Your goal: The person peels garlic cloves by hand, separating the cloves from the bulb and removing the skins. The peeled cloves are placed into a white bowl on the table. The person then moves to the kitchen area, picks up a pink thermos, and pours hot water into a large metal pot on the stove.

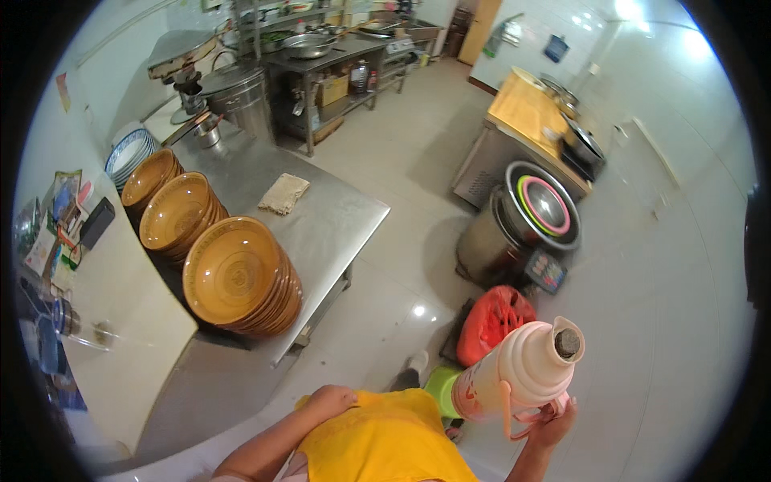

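Note:
In my right hand (553,423) is the handle of a cream and pink vacuum flask (512,373). The flask tilts up and to the right, with a dark cork stopper (567,343) in its mouth. Its orange carrying loop (506,410) hangs down on the near side. My left hand (332,401) rests against the yellow apron (385,437) at my front; whether it grips the cloth is unclear. Behind the flask's base appears a lime-green plastic object (441,388), partly hidden. Next to it sits a red plastic bag (491,319).
Stacks of brown bowls (232,271) line a steel table (343,208), where a folded cloth (284,194) lies. A pale counter (138,319) adjoins it. To the right, nested basins (575,232) top a large metal pot (482,247). Beyond is a wood-topped unit (524,111).

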The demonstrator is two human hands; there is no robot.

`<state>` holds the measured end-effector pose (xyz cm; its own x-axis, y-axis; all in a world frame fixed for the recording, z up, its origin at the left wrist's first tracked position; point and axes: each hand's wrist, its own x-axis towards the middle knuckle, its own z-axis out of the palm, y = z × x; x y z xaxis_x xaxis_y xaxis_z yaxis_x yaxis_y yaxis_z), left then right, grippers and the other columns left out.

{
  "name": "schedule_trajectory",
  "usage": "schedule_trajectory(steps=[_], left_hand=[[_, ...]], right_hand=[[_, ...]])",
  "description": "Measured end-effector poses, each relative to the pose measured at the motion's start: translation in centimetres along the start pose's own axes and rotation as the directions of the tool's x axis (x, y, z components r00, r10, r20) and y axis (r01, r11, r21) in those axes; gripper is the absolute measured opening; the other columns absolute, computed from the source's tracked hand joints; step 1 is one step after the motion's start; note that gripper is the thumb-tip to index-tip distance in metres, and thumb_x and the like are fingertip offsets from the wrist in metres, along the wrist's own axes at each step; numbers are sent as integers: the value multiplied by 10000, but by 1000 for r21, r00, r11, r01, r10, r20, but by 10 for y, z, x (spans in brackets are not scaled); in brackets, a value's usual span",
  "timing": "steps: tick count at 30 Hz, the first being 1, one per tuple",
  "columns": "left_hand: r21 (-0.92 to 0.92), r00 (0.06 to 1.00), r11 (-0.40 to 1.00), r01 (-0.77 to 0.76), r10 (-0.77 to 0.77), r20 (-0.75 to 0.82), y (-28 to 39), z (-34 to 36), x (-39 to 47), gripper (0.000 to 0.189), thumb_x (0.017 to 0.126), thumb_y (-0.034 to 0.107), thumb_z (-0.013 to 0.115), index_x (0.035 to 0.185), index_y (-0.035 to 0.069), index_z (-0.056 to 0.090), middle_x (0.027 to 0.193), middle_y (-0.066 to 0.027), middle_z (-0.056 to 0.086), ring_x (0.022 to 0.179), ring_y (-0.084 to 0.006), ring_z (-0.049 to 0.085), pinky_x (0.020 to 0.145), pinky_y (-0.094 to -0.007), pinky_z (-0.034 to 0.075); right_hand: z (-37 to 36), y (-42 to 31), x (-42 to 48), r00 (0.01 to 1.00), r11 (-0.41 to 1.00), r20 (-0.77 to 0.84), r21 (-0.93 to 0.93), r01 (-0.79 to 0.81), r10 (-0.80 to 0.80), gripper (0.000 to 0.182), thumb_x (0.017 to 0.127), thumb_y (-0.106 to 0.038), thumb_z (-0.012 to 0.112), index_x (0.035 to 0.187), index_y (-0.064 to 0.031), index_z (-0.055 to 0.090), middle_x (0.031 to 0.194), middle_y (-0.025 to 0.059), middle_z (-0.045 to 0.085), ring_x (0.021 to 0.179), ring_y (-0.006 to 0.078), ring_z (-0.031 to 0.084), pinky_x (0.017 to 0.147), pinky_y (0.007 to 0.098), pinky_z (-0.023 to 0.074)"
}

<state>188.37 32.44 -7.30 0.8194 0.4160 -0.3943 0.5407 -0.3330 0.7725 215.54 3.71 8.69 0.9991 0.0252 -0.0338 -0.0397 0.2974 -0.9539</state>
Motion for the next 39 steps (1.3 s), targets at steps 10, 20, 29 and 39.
schedule_trajectory(steps=[10, 20, 29, 39], left_hand=[[-214, 926, 954, 210, -264, -270, 119, -25, 207, 332, 834, 394, 556, 783, 88, 675, 731, -131, 638, 706, -307, 614, 634, -389, 472], [-505, 695, 849, 157, -458, -554, 134, -75, 382, 312, 834, 378, 576, 836, 86, 686, 786, -117, 657, 750, -263, 635, 672, -335, 491], [-590, 633, 786, 183, -554, -541, 164, -156, 487, 408, 911, 409, 450, 865, 66, 668, 826, -155, 628, 808, -335, 586, 723, -383, 454], [-902, -47, 423, -91, -906, -420, 196, -163, 580, 427, 945, 360, 392, 981, 35, 665, 867, -140, 658, 803, -273, 617, 727, -349, 471]], right_hand=[[204, 38, 312, 865, 995, 499, -95, -9, 55, 280, 845, -300, 504, 680, -74, 512, 596, 2, 506, 487, 80, 426, 437, 214, 283], [476, 124, 472, 477, 969, 859, -80, -236, 187, 274, 839, -252, 500, 694, -21, 532, 626, 41, 555, 527, 103, 521, 466, 220, 379], [730, 175, 470, 170, 940, 929, -308, -144, 330, 322, 830, -219, 475, 549, -68, 434, 514, -9, 408, 456, 81, 358, 422, 250, 258], [933, 257, 357, -436, 892, 839, -426, -153, 326, 378, 894, -293, 473, 602, -56, 507, 557, 5, 467, 482, 92, 396, 435, 255, 316]])
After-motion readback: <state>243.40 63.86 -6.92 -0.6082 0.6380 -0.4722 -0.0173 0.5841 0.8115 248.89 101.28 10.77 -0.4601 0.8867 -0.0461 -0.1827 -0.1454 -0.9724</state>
